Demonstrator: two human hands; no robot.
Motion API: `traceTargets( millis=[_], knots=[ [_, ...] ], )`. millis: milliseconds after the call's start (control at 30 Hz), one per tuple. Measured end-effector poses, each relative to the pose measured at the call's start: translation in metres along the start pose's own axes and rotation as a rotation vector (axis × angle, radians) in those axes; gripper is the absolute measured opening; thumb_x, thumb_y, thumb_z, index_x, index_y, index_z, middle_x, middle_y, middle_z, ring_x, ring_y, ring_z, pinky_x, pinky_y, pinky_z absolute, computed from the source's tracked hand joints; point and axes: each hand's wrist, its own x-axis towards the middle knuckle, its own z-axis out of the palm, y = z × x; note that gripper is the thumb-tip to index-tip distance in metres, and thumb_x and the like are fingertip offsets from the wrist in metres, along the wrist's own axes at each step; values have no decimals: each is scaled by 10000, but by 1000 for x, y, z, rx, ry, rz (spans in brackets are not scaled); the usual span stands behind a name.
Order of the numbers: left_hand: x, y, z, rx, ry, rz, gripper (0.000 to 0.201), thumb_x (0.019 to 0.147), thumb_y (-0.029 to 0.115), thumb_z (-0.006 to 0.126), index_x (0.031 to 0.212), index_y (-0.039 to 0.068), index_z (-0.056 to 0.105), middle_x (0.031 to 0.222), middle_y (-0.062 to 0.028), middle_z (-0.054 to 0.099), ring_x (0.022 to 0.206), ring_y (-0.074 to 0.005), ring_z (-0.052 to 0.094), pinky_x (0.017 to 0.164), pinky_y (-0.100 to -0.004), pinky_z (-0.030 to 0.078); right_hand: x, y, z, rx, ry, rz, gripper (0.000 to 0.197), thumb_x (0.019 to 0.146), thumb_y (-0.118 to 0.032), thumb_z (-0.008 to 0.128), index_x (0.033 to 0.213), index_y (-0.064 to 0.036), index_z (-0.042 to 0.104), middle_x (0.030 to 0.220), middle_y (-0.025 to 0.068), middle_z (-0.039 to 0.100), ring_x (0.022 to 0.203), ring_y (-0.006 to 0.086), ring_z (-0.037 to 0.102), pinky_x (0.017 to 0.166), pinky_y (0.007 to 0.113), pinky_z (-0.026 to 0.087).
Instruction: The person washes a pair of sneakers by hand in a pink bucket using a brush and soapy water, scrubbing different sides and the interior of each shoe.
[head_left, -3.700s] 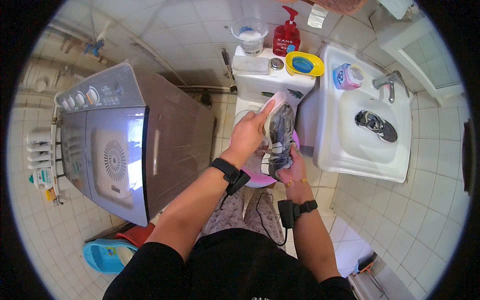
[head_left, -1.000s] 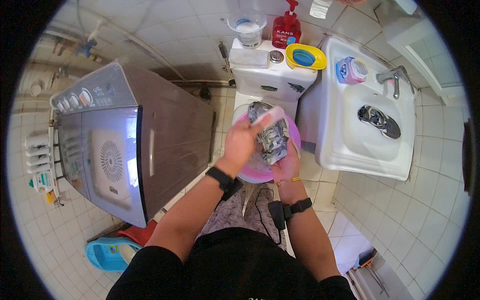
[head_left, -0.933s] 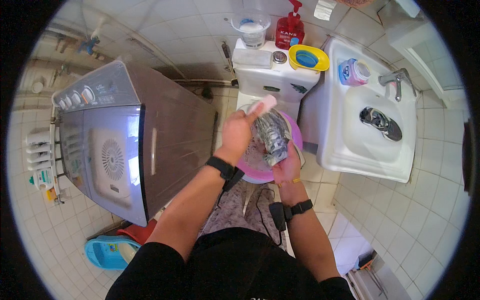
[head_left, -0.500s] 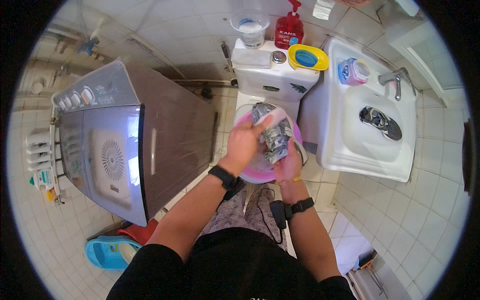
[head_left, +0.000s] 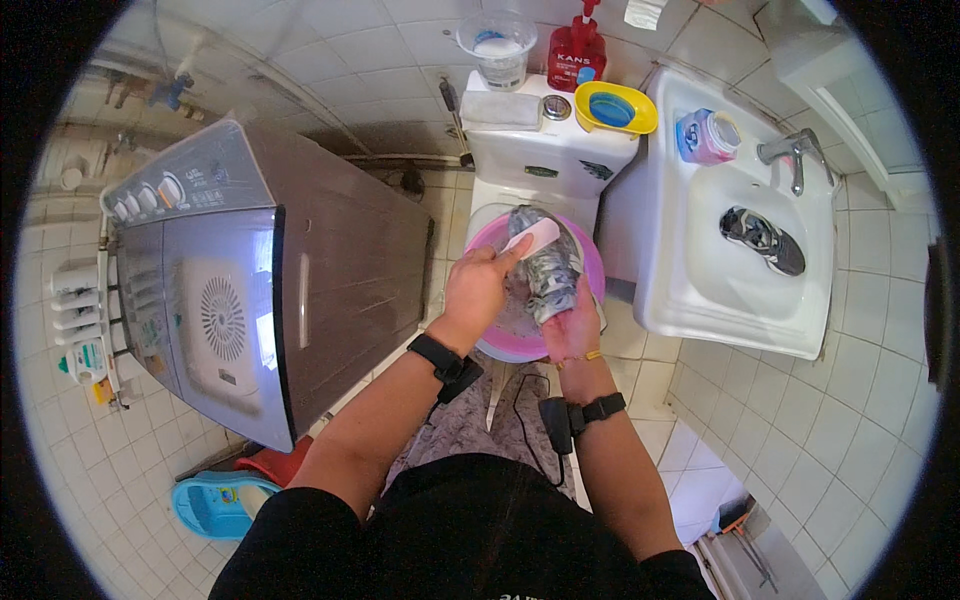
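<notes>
A wet grey and white sneaker (head_left: 552, 284) is held tilted over a pink basin (head_left: 594, 258) of cloudy water. My right hand (head_left: 572, 330) is closed around its near end from below. My left hand (head_left: 474, 290) grips a pale pink brush (head_left: 537, 236) and presses it against the sneaker's upper. The brush's bristles are hidden beneath its back. The basin rests on the white toilet (head_left: 483, 220). Another dark grey and white sneaker (head_left: 762, 240) lies in the washbasin (head_left: 720, 290) to the right.
A washing machine (head_left: 345, 260) stands at left. On the toilet tank are a clear tub (head_left: 500, 65), a red pump bottle (head_left: 577, 58), a folded cloth (head_left: 500, 112) and a yellow soap dish (head_left: 644, 118). A pink and blue container (head_left: 708, 137) sits beside the tap (head_left: 798, 160). Blue basins (head_left: 205, 508) lie lower left.
My left hand has shifted slightly down and left, and the brush in it has turned so more of its pale back shows. My right hand still holds the sneaker, with little movement.
</notes>
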Motion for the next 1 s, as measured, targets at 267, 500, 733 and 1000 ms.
traceTargets(
  millis=[267, 500, 733, 1000],
  knots=[
    [-50, 33, -23, -220, -154, 81, 734, 794, -68, 586, 1430, 297, 572, 751, -138, 495, 697, -319, 568, 657, -433, 484, -1, -15, 10, 44, 125, 31, 655, 1062, -552, 314, 1414, -18, 453, 1360, 126, 578, 1250, 278, 561, 1094, 446, 443],
    [7, 30, 8, -1, 16, 115, 686, 785, -22, 589, 1390, 303, 608, 766, -123, 536, 727, -328, 585, 671, -435, 488, -13, -4, 28, -37, 36, -47, 514, 1094, -449, 274, 1449, -114, 437, 1388, 99, 569, 1273, 274, 548, 1113, 454, 427],
    [-24, 33, -30, -28, -127, 173, 581, 817, 49, 584, 1337, 302, 650, 726, -103, 510, 678, -292, 583, 648, -437, 488, -14, -14, 29, 18, 9, -66, 631, 1076, -521, 267, 1470, -48, 407, 1412, 118, 548, 1305, 291, 522, 1141, 447, 389],
    [17, 29, -9, 52, 105, 154, 662, 785, 5, 578, 1368, 313, 628, 713, -102, 507, 645, -280, 565, 595, -414, 473, -12, -5, 34, 26, 25, -64, 571, 1069, -462, 303, 1458, -66, 436, 1449, 92, 531, 1334, 277, 505, 1142, 447, 395]
  ],
)
